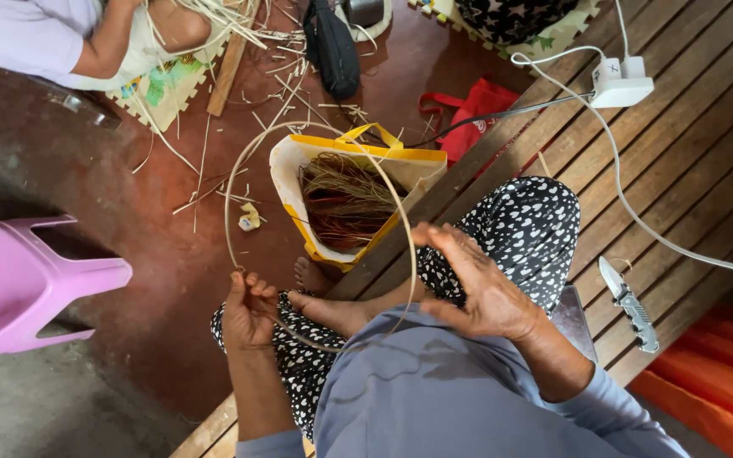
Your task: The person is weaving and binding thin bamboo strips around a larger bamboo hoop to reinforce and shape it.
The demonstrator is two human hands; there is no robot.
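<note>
A thin pale rattan strip (239, 170) is bent into a large hoop above my lap. My left hand (249, 310) is closed on the hoop's lower left part, near my knee. My right hand (477, 284) touches the hoop's right side with its fingers spread and the thumb against the strip. The hoop arcs over a yellow-trimmed bag (409, 161) that holds a bundle of brown fibres (345, 199). My legs in black-and-white patterned trousers (523, 225) and a bare foot (311, 276) lie below the hoop.
A folding knife (629, 304) lies on the wooden slat bench (689, 153) at my right. A white power strip (621, 80) with cables sits further back. A pink plastic stool (19, 284) stands left. Another person (69, 38) sits at top left among loose strips; red bag (477, 110), black pouch (331, 47).
</note>
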